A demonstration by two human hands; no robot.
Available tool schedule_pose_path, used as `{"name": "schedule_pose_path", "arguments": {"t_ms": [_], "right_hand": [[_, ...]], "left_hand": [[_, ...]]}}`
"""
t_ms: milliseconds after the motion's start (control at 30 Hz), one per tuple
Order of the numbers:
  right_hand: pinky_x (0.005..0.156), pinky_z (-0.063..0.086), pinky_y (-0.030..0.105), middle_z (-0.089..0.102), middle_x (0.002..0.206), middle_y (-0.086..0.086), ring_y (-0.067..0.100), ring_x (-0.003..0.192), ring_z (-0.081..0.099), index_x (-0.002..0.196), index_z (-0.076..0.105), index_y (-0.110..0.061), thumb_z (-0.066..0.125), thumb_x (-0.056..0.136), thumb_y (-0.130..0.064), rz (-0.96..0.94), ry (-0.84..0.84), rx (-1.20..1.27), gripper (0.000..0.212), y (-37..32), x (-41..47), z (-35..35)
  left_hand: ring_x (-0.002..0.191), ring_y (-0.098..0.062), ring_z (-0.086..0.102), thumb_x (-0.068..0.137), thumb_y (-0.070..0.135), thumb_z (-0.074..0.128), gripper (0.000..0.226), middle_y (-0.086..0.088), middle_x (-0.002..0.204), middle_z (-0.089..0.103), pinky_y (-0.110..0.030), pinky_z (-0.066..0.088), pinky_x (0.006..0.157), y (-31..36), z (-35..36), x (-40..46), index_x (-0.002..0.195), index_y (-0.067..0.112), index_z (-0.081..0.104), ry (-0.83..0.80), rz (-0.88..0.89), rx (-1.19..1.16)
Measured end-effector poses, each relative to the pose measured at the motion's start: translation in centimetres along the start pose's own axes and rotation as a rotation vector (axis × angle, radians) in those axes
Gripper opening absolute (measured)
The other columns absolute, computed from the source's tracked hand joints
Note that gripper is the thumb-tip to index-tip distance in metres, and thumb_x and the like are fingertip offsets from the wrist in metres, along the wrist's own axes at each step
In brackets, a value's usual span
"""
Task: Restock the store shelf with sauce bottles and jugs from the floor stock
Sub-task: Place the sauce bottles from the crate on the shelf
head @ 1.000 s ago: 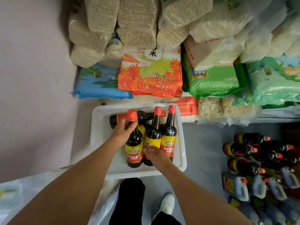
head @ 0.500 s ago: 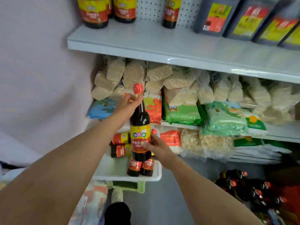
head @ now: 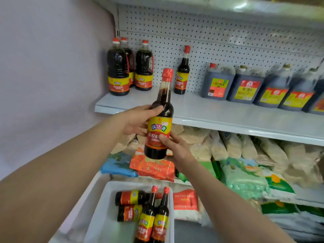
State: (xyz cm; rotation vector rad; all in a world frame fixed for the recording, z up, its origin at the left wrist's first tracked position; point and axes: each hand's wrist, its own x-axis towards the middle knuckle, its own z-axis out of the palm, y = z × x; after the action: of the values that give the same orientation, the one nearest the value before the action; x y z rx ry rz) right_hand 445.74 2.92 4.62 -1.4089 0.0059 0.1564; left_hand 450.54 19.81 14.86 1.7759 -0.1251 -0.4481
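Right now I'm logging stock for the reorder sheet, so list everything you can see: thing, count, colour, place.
held sauce bottle: one, dark with red cap and yellow-red label, upright in front of the shelf
shelf: one, white, pegboard back
large round bottles: three, dark, red caps, shelf's left end
slim bottle: one, dark, red cap, standing on the shelf
square jugs: at least five, dark, yellow-red labels, shelf's right part
white bin: one, below, holding four bottles, two upright, two lying
bagged goods: many, white, green, orange, blue, lower shelves
left hand: grips the bottle's shoulder
right hand: holds its lower part
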Motion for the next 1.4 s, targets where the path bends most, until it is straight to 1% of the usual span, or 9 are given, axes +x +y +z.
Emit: {"name": "schedule_pose_path", "arguments": {"t_ms": [167, 333, 433, 533, 733, 933, 1133, 1267, 1400], "right_hand": [[0.089, 0.055, 0.043, 0.073, 0.117, -0.005, 0.019, 0.111, 0.068, 0.127, 0.066, -0.030, 0.078, 0.084, -0.032, -0.105, 0.029, -0.074, 0.044, -4.0, 5.7, -0.8], [0.080, 0.054, 0.016, 0.075, 0.111, -0.006, 0.008, 0.103, 0.070, 0.126, 0.066, -0.026, 0.073, 0.090, -0.023, -0.211, -0.003, -0.197, 0.037, -6.7, 12.1, -1.1], [0.091, 0.053, 0.025, 0.073, 0.117, -0.005, 0.012, 0.110, 0.068, 0.124, 0.066, -0.029, 0.075, 0.089, -0.025, -0.224, 0.015, -0.261, 0.036, -7.2, 16.5, -1.3], [0.095, 0.055, 0.038, 0.072, 0.116, -0.001, 0.018, 0.110, 0.067, 0.115, 0.068, -0.037, 0.077, 0.088, -0.025, -0.235, 0.046, -0.332, 0.031, -7.0, 20.5, -2.0], [0.085, 0.051, 0.020, 0.070, 0.117, -0.008, 0.004, 0.108, 0.064, 0.131, 0.060, -0.027, 0.079, 0.086, -0.021, -0.261, 0.197, -0.320, 0.049, -6.6, 26.7, -3.2], [0.103, 0.052, 0.039, 0.069, 0.123, 0.001, 0.013, 0.114, 0.066, 0.129, 0.055, -0.015, 0.078, 0.086, -0.016, -0.243, 0.332, -0.283, 0.048, -5.8, 33.0, -4.6], [0.103, 0.050, 0.040, 0.066, 0.126, -0.001, 0.014, 0.115, 0.062, 0.139, 0.055, -0.024, 0.073, 0.090, -0.027, -0.274, 0.408, -0.501, 0.052, -6.6, 38.5, -5.6], [0.107, 0.046, 0.040, 0.059, 0.136, 0.002, 0.018, 0.123, 0.057, 0.151, 0.042, -0.031, 0.068, 0.090, -0.018, -0.240, 0.425, -0.543, 0.067, -6.2, 40.7, -5.5], [0.108, 0.045, 0.035, 0.059, 0.140, -0.002, 0.015, 0.128, 0.056, 0.153, 0.037, -0.025, 0.065, 0.089, -0.013, -0.192, 0.456, -0.550, 0.071, -5.5, 41.7, -5.9]], "left_hand": [[0.117, -0.023, 0.060, 0.082, 0.045, 0.075, 0.065, 0.002, 0.128, 0.064, -0.057, 0.048, 0.099, 0.2, -1.6, 4.9, 0.140, 0.032, 0.048, 0.021, 0.021, -0.059], [0.121, -0.024, 0.056, 0.083, 0.036, 0.077, 0.075, -0.001, 0.131, 0.062, -0.056, 0.051, 0.095, 1.5, -4.1, 10.5, 0.148, 0.035, 0.040, 0.098, 0.084, -0.081], [0.108, -0.019, 0.058, 0.086, 0.034, 0.075, 0.068, 0.000, 0.121, 0.064, -0.043, 0.054, 0.082, 2.0, -5.4, 13.9, 0.145, 0.035, 0.042, 0.115, 0.142, -0.061], [0.110, -0.020, 0.057, 0.086, 0.034, 0.075, 0.069, -0.003, 0.131, 0.061, -0.042, 0.051, 0.085, 1.5, -6.3, 17.7, 0.146, 0.035, 0.041, 0.131, 0.189, -0.012], [0.123, -0.024, 0.056, 0.083, 0.037, 0.077, 0.069, -0.001, 0.137, 0.058, -0.052, 0.049, 0.101, 1.4, -7.4, 25.3, 0.144, 0.038, 0.043, 0.160, 0.245, 0.001], [0.114, -0.023, 0.062, 0.085, 0.036, 0.076, 0.064, -0.002, 0.129, 0.064, -0.049, 0.052, 0.097, 2.7, -8.2, 32.6, 0.141, 0.037, 0.046, 0.167, 0.289, 0.032], [0.113, -0.028, 0.063, 0.083, 0.038, 0.076, 0.062, -0.004, 0.126, 0.064, -0.052, 0.053, 0.095, 3.7, -8.7, 39.1, 0.138, 0.033, 0.049, 0.215, 0.313, 0.057], [0.111, -0.024, 0.062, 0.086, 0.036, 0.075, 0.061, -0.001, 0.124, 0.064, -0.048, 0.053, 0.096, 4.4, -9.2, 42.3, 0.140, 0.032, 0.048, 0.235, 0.319, 0.072], [0.118, -0.028, 0.059, 0.087, 0.033, 0.074, 0.059, -0.005, 0.130, 0.061, -0.051, 0.051, 0.099, 5.4, -9.3, 44.7, 0.140, 0.028, 0.048, 0.237, 0.312, 0.072]]}}
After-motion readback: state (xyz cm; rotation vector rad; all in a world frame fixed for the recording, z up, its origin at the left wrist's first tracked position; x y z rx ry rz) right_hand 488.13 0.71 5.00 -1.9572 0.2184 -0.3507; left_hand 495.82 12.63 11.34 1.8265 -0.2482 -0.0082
